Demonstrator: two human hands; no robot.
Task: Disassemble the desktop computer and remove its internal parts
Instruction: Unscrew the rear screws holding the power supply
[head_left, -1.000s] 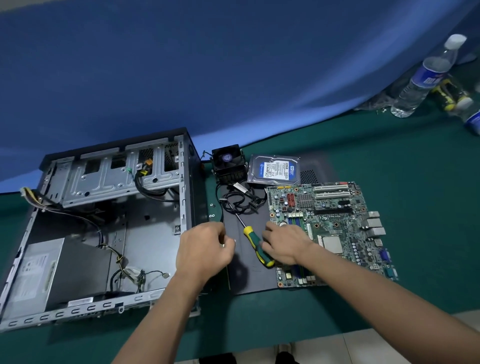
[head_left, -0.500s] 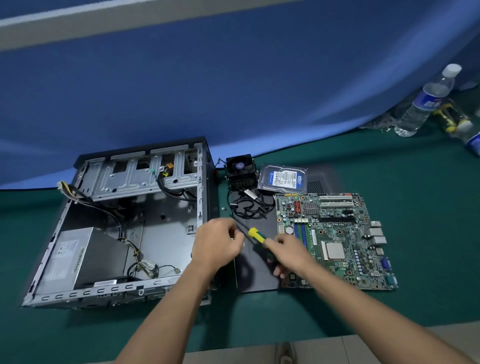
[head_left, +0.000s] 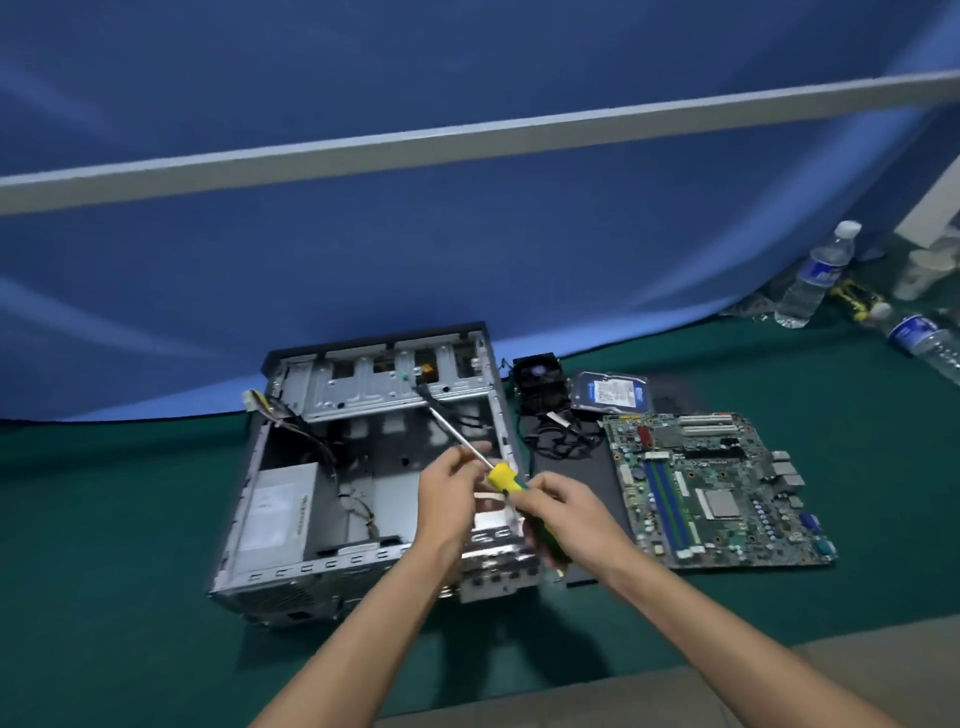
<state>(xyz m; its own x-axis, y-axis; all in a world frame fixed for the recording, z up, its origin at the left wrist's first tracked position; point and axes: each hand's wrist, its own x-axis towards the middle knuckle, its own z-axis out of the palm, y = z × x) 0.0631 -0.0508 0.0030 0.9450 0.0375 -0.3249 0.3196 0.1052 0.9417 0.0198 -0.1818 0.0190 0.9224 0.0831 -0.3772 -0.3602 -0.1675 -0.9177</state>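
The right hand (head_left: 563, 512) is gripping the yellow-green screwdriver (head_left: 511, 488) by its handle; the left hand (head_left: 452, 491) is pinching its shaft above the open computer case (head_left: 291, 499). The hard drive (head_left: 613, 392) label is sitting too blurred for reading

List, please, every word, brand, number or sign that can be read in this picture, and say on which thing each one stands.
No text can be read.
Hard drive: white and blue label, print too small.
Power supply: pale label, print blurred.
Standing water bottle: blue label, white marks blurred.
Lying water bottle: blue label, illegible.
Motherboard: markings too small.
Screwdriver: no print visible.
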